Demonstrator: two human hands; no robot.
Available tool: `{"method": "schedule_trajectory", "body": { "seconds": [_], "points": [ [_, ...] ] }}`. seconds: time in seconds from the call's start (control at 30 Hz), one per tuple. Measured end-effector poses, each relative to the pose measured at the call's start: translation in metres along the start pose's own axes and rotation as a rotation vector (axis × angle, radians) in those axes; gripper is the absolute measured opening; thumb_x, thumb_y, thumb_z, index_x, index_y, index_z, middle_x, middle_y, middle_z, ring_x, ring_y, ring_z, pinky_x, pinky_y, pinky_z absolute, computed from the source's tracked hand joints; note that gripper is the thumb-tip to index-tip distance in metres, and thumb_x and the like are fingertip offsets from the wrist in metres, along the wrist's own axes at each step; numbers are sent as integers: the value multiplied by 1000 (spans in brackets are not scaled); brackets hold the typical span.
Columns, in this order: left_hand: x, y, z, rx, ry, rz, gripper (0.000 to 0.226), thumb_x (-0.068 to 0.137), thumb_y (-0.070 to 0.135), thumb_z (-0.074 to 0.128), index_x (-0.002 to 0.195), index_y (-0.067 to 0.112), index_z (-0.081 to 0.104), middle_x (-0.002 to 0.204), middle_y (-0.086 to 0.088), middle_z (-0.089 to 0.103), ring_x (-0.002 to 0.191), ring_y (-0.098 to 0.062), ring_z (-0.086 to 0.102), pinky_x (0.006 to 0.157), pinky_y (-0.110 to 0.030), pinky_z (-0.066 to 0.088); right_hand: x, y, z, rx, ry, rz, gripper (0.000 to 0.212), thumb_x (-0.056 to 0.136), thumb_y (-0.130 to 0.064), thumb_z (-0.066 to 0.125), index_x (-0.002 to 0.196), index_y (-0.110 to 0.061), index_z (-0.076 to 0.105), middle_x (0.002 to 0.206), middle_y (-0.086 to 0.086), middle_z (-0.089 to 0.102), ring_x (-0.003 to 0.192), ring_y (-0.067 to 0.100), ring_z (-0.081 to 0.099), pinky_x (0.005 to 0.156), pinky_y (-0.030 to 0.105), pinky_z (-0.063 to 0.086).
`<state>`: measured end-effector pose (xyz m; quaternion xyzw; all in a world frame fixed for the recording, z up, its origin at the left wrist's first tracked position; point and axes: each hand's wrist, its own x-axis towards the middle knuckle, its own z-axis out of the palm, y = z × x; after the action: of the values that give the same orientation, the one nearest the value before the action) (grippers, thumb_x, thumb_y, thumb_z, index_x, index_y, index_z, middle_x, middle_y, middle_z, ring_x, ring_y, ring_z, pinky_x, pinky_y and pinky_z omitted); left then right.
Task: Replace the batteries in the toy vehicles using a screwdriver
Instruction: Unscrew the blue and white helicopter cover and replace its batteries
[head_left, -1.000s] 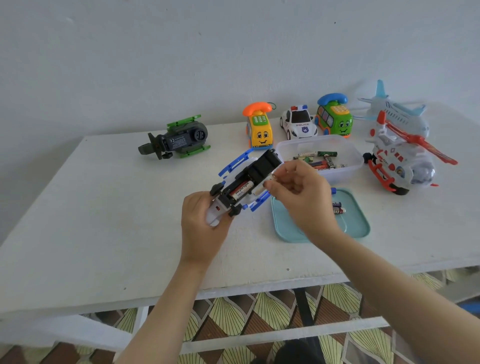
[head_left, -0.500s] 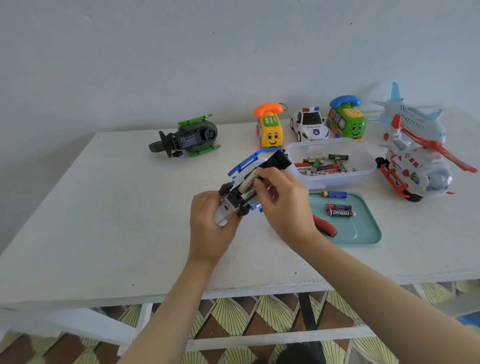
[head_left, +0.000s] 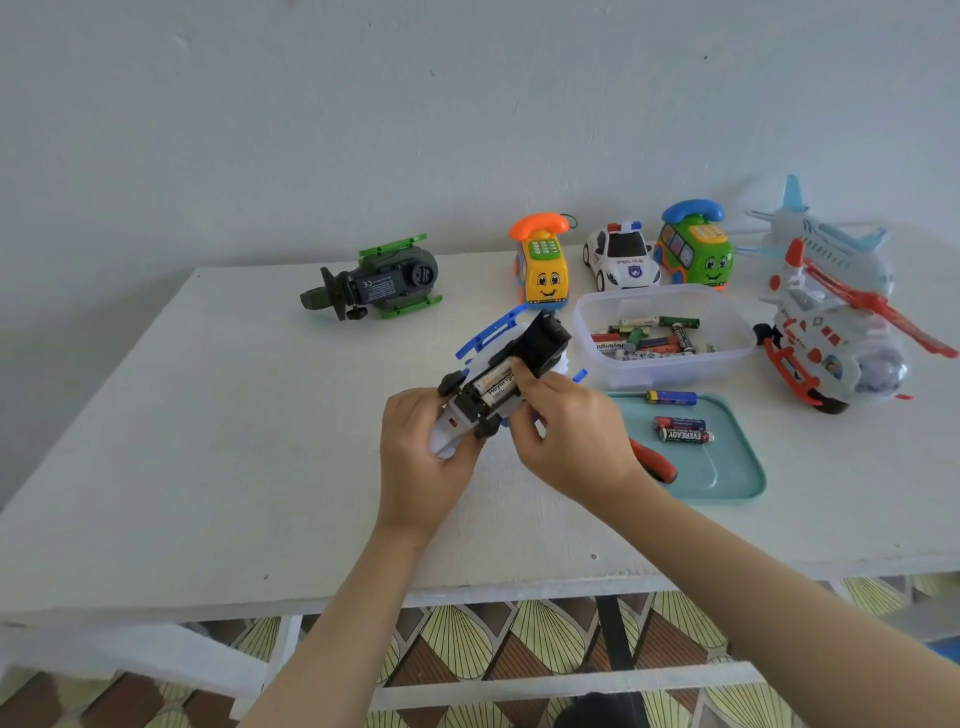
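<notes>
The red-handled screwdriver (head_left: 655, 463) is mostly hidden behind the right wrist, so only part of its handle shows on the teal tray (head_left: 740, 475) right of centre. The toy helicopter (head_left: 540, 340) held at centre frame is turned belly up; its cabin and rotor are out of sight, and its white nose is buried in the left hand (head_left: 421, 460), which grips that end with curled fingers. Two batteries (head_left: 493, 383) sit side by side in its open bay, their printing only partly readable. The right hand (head_left: 571, 439) closes on the toy from the lower right, thumb tip on the nearer battery and fingers curled under the body; whether it pinches the battery itself cannot be told. Both forearms are cut off by the bottom edge. The toy is above the white table (head_left: 208, 415), just left of the clear tub (head_left: 667, 371) of jumbled cells. Three loose cells (head_left: 681, 430) lie on the tray.
</notes>
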<state>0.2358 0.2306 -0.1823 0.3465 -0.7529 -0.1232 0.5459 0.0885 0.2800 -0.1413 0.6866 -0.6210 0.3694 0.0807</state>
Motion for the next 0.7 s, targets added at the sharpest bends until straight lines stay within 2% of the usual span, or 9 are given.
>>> {"method": "schedule_trajectory", "body": {
  "seconds": [0.13,0.23,0.3,0.37,0.43,0.5,0.57,0.63,0.7],
  "points": [
    [0,-1,0,-3,-8,-3,33,80,32,68,89,1,64,91,7,53,88,-6,43,82,-6,36,-8,4,-4,186,-8,115,36,87,-14,48,119,-10,64,68,-12,48,47,5,37,44,11,26],
    [0,1,0,-7,-23,-18,36,81,37,67,91,2,65,92,8,53,88,-10,46,80,-6,36,-24,2,-5,441,91,319,12,89,-6,55,94,-17,57,64,-13,48,47,7,42,47,17,32],
    [0,3,-1,-17,-18,-17,37,81,38,66,91,2,65,92,9,53,88,-9,45,80,-5,35,-25,1,-5,530,191,460,18,89,-9,61,89,-22,49,71,-8,51,50,7,42,49,21,36],
    [0,2,-1,-11,-18,-13,38,81,39,66,92,2,65,93,9,53,89,-8,44,81,-5,36,-17,2,-8,549,262,525,23,88,-18,65,100,-26,49,85,-9,55,59,7,48,55,20,42],
    [-1,0,0,-4,-25,-17,39,81,39,66,94,3,65,94,8,53,91,-9,45,82,-6,36,-9,4,-13,518,269,480,32,88,-22,67,113,-32,50,98,-17,57,74,7,56,61,19,47],
    [-2,-1,1,1,-22,-18,39,82,39,65,94,3,65,94,8,53,91,-9,45,82,-6,36,-4,4,-19,467,230,364,35,88,-21,68,114,-38,53,103,-24,59,84,8,58,65,21,51],
    [-2,1,1,6,-6,-7,37,82,38,65,91,2,64,92,8,52,90,-6,43,82,-5,35,-2,4,-19,343,209,204,27,88,-17,66,114,-26,64,102,-16,65,88,9,59,73,21,51],
    [-2,1,1,14,3,7,35,81,35,66,89,1,63,91,7,52,89,-5,41,82,-5,34,-3,3,-16,232,188,48,21,89,-17,62,109,-14,70,101,-5,70,92,11,59,83,13,45],
    [-3,-1,1,20,-6,8,33,80,32,68,91,1,63,90,5,54,89,-4,42,82,-6,35,-5,2,-13,198,152,-48,23,89,-17,56,105,-12,72,100,-2,72,91,14,61,83,15,46]
  ]
}}
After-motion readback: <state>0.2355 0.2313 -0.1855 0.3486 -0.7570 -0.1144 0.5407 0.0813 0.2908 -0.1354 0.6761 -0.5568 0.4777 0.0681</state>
